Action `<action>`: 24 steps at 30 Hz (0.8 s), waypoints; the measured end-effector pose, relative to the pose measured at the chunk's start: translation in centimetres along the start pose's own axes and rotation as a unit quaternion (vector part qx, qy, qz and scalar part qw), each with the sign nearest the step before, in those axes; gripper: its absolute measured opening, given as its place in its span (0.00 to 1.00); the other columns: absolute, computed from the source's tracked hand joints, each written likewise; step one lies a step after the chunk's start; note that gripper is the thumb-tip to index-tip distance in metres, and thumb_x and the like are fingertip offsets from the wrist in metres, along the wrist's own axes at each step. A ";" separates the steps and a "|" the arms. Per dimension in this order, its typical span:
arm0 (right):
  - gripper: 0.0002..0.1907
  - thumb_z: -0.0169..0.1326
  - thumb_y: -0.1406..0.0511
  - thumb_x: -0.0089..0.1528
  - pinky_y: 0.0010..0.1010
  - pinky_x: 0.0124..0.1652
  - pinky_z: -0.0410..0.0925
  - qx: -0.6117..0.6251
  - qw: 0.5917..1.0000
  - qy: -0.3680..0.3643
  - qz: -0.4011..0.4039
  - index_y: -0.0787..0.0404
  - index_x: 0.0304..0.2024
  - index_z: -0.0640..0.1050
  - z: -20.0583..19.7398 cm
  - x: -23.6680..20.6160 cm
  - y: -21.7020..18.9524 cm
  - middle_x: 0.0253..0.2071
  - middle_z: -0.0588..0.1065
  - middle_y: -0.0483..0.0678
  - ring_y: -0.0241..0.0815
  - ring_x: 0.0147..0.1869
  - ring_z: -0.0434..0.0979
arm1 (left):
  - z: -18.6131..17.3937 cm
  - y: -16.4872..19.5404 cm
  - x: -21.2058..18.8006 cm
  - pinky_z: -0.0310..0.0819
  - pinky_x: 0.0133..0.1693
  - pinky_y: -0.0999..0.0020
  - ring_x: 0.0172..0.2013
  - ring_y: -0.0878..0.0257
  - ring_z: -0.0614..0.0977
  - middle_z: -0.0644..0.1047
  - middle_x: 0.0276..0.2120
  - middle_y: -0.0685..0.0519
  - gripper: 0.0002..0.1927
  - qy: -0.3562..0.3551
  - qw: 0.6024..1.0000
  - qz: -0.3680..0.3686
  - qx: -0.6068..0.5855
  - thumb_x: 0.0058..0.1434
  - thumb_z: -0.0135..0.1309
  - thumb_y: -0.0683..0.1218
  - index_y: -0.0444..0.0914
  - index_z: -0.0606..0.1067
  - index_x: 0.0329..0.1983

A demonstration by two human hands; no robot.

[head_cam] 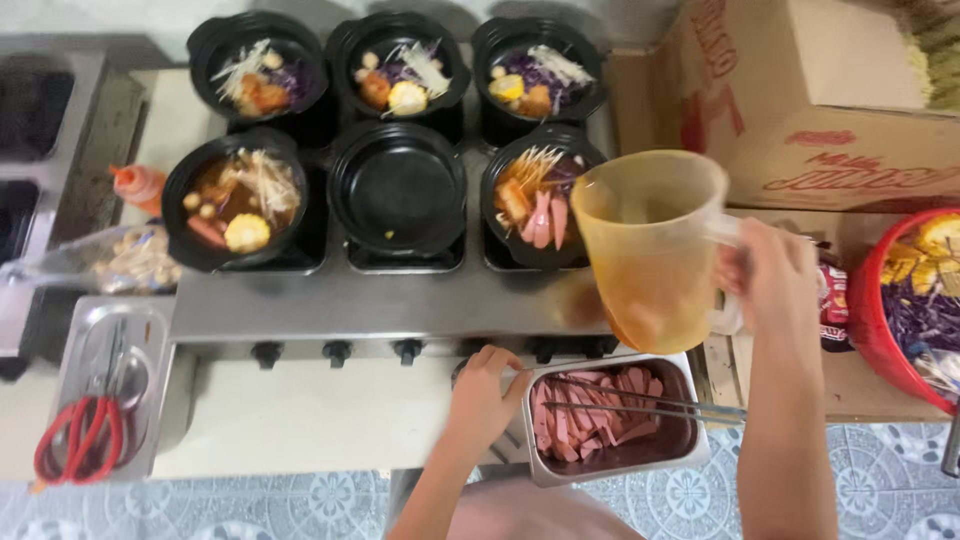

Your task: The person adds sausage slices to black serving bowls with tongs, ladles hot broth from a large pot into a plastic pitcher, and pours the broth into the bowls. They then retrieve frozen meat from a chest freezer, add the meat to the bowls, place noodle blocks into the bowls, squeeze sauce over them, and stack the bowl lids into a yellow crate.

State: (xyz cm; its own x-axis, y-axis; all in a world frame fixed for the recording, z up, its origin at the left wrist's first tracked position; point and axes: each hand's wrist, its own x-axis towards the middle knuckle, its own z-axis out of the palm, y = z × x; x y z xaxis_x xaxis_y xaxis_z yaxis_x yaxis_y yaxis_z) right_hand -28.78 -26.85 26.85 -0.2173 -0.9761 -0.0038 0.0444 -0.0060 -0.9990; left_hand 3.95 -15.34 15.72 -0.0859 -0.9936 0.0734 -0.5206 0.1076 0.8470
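- The right hand (775,275) has its fingers wrapped shut around the handle of the translucent orange pitcher (650,250), held just beside the front-right black pot (540,195) on the burner unit (380,300).
- Pouring well likely means tipping slowly, spout over that pot's noodles and sausage.
- The left hand (485,390) rests on the steel tray (610,455) of sliced sausage, fingers curled at its rim; this looks fit to steady it.

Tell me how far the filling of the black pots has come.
Five black clay pots hold ingredients; the front left pot already has brown broth. The right hand holds a translucent orange plastic jug beside the front right pot; the left hand touches a steel tray. The middle front pot is nearly empty.
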 end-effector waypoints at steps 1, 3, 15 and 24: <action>0.17 0.48 0.64 0.72 0.30 0.25 0.54 0.051 0.999 -0.002 -0.010 0.64 0.29 0.72 -0.3 -0.6 0.4 0.24 0.67 0.46 0.35 0.24 0.62 | -0.2 -0.1 -0.3 0.73 0.45 0.52 0.44 0.44 0.79 0.78 0.39 0.46 0.09 0.011 1.000 0.008 -0.002 0.57 0.62 0.46 0.37 0.77 0.36; 0.16 0.47 0.63 0.74 0.29 0.25 0.53 0.095 0.995 0.039 -0.009 0.61 0.30 0.69 -0.5 -1.8 1.0 0.24 0.65 0.45 0.35 0.24 0.59 | -0.9 -0.4 -0.7 0.73 0.44 0.52 0.43 0.44 0.79 0.78 0.39 0.46 0.09 0.007 1.000 -0.020 -0.001 0.58 0.62 0.46 0.37 0.77 0.36; 0.21 0.48 0.58 0.72 0.32 0.28 0.52 0.202 0.977 -0.049 -0.044 0.60 0.27 0.64 10.1 -10.9 5.4 0.22 0.62 0.46 0.38 0.26 0.59 | -13.2 -3.8 -9.1 0.74 0.42 0.52 0.41 0.43 0.80 0.79 0.38 0.43 0.08 0.157 0.985 -0.069 0.000 0.59 0.62 0.45 0.35 0.77 0.36; 0.24 0.48 0.56 0.72 0.31 0.28 0.52 0.228 0.936 -0.259 0.062 0.61 0.24 0.65 35.0 -23.6 5.8 0.18 0.61 0.45 0.36 0.22 0.56 | -27.4 -10.1 -24.8 0.74 0.43 0.55 0.41 0.44 0.81 0.79 0.37 0.44 0.08 0.292 0.948 -0.125 -0.001 0.59 0.61 0.44 0.34 0.77 0.37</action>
State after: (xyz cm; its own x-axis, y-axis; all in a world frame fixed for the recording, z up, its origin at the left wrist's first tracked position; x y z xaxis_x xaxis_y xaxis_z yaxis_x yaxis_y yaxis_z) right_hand 10.70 -11.49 22.73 0.3144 -0.9491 0.0212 0.4761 0.1383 -0.8684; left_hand 34.56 7.23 19.76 0.5250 -0.8378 0.1500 -0.4620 -0.1326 0.8769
